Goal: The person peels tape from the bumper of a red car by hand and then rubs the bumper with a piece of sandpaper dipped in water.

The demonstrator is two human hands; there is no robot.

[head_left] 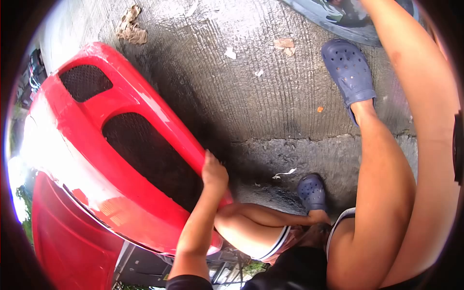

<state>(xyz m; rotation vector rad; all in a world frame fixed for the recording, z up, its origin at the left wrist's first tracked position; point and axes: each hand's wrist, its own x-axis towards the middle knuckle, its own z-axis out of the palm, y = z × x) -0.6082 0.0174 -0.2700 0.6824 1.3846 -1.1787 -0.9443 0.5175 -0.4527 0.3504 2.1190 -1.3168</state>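
The floor (270, 96) was rough grey concrete, scored with fine grooves and darkened by a damp-looking patch near the middle. Scraps of paper (230, 53) and a crumpled dry leaf (129, 26) lay scattered on it. Two blue clogs (350, 70) stood on it, well apart from each other.

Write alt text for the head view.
Seen from above, the left hand grips the lower edge of a red car bumper with black mesh grilles. The person crouches on rough concrete in blue clogs; the right arm reaches up out of frame, its hand unseen.
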